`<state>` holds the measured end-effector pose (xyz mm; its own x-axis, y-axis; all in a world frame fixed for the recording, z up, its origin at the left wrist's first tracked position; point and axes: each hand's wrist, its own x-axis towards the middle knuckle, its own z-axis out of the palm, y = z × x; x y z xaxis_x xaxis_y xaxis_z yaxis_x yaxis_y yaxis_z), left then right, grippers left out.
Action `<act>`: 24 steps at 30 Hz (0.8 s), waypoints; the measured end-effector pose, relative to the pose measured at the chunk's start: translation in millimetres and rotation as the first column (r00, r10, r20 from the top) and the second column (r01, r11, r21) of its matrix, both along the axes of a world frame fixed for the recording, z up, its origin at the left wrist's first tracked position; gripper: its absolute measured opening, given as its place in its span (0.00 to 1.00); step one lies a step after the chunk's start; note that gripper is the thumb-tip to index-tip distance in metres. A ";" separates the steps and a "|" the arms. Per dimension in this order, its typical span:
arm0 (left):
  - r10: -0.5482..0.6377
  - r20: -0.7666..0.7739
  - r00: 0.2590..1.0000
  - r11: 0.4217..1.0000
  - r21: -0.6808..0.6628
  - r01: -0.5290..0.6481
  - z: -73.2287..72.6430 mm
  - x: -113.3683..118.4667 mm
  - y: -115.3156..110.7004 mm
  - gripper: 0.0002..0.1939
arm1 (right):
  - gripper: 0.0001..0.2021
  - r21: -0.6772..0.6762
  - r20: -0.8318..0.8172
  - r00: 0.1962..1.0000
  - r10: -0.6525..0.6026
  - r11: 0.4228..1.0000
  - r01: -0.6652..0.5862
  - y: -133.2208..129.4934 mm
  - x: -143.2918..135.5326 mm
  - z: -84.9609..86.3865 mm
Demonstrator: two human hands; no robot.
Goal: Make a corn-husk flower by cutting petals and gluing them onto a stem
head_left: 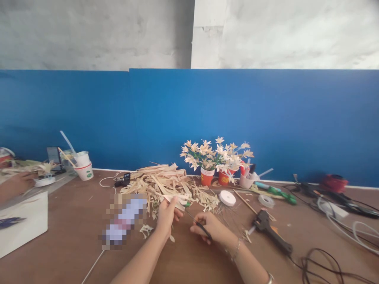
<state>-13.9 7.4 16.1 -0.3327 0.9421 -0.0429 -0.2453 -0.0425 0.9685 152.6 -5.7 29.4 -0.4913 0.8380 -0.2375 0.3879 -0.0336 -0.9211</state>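
Observation:
My left hand [167, 216] pinches a pale strip of dried husk [177, 200] between thumb and fingers. To its right, my right hand [209, 227] is closed around the dark handles of a pair of scissors [202, 227]. The thin blades point up and left, toward the husk; whether they touch it I cannot tell. Beyond my left hand lies a heap of dried husk strips [161, 177], with small cut scraps [146, 230] on the table around it. Behind my hands, pale husk flowers [204, 149] stand in red paper cups [206, 179].
A black glue gun [274, 233] and coiled cables [322, 262] lie at the right. A white ribbon roll [227, 198] and a tape roll [266, 201] sit behind. A blurred-out phone-shaped object [124, 223] lies left. Another person's hand [18, 184] is at the far left, near white cups [84, 170].

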 end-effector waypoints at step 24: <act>-0.161 -0.124 0.979 0.987 -0.033 0.158 9.2 -8.8 -2.5 0.19 | 0.12 -0.089 0.024 0.991 0.128 0.988 -0.125 8.4 28.8 3.7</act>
